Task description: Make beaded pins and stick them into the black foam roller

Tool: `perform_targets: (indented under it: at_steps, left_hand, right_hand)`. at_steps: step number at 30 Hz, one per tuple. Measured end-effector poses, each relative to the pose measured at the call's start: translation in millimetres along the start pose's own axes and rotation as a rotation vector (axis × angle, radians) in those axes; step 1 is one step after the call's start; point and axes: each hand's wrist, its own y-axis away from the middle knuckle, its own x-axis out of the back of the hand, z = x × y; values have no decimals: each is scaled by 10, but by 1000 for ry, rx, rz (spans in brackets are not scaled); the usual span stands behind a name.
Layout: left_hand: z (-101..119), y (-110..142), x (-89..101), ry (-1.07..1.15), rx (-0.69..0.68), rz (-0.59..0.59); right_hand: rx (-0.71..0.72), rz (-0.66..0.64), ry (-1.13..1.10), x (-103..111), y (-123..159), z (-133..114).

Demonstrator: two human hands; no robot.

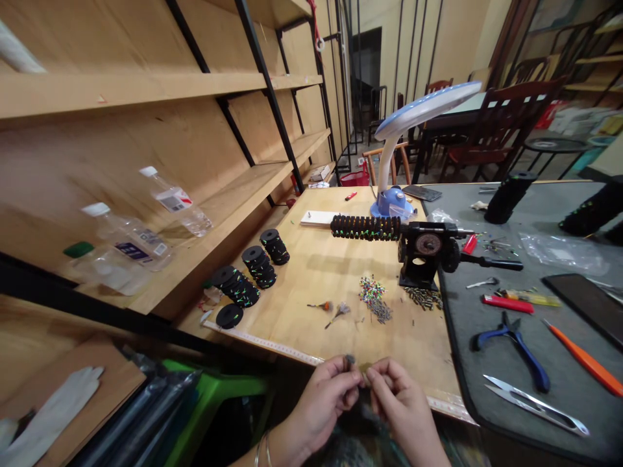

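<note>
My left hand (327, 401) and my right hand (396, 403) are raised close together at the near edge of a wooden workbench (316, 259). My left fingers pinch a small dark piece (349, 360). My right fingertips pinch a small thin item (366, 379), too small to identify, and it nearly touches the dark piece. Beyond my hands lie a heap of multicoloured small pieces (372, 295) and a small feathered item (338, 311). A black-and-metal hand-cranked clamp (421, 253) holds a rod threaded with black discs (365, 227).
Stacks of black spools (253, 269) stand at the bench's left. A grey mat (487, 324) on the right holds blue-handled pliers (516, 353), thread snips (535, 405) and a red lighter (509, 303). A blue desk lamp (392, 201) stands behind, with wooden shelves (146, 84) at left.
</note>
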Motion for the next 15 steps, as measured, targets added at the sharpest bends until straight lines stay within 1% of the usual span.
perform_targets:
  at_steps: [2,8,10,15]
  left_hand:
    - [-11,-6,9,-7,4,-10]
    - [-40,-4,-3,-68,-31,-51]
    - [-40,2,-13,-78,-35,-53]
    - [-23,-6,-22,-106,-58,-17]
  right_hand:
    - [4,-1,-7,-2,-23,-30]
    - [-42,-100,9,-21,-100,-71]
    - [-49,-98,17,-27,-116,-49]
    - [-43,-52,-8,-36,-105,46]
